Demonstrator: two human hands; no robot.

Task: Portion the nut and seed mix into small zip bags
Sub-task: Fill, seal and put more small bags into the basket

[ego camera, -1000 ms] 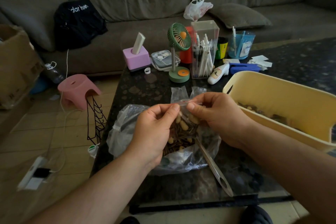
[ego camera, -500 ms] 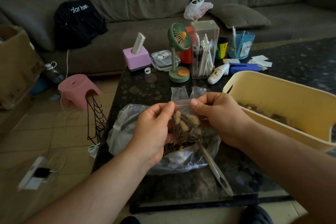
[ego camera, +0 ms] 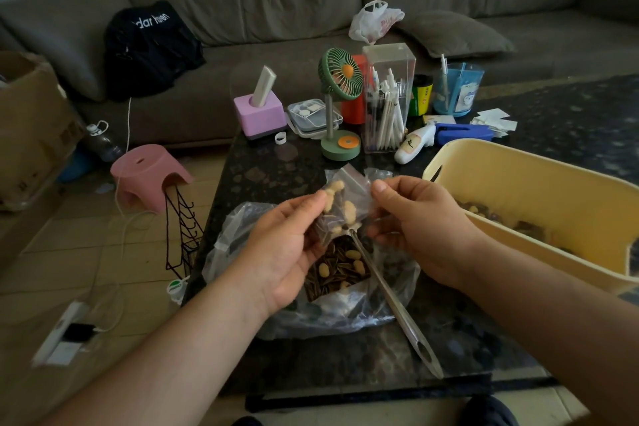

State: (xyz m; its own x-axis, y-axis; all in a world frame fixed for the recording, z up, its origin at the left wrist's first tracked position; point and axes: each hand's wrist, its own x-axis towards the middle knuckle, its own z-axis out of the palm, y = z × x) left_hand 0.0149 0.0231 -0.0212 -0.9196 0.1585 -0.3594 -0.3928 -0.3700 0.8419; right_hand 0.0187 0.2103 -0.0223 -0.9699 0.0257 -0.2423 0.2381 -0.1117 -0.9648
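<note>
So, quick rundown from where I'm standing:

Left hand [ego camera: 290, 245]: fingers curled round the small zip bag [ego camera: 340, 207], gripping it by its left side, held up above the big bag.

Right hand [ego camera: 415, 221]: thumb and fingers pinching the right edge of the same little bag.

Small zip bag: tilted, partly filled with pale nuts and dark seeds, up in the air between both hands, not touching the table [ego camera: 276, 169].

Nut and seed mix [ego camera: 340, 271]: sitting in a big clear plastic bag [ego camera: 242, 249] on the table, right under the hands.

Spoon [ego camera: 397, 304]: metal, bowl end down in the mix, handle sticking out toward the table's near edge.

Yellow tub [ego camera: 539, 190]: on the right, just beside the right forearm, some dark bits in the bottom.

Back of the table: green desk fan [ego camera: 340, 107], clear pen holder [ego camera: 387, 100], pink block [ego camera: 259, 114].
</note>
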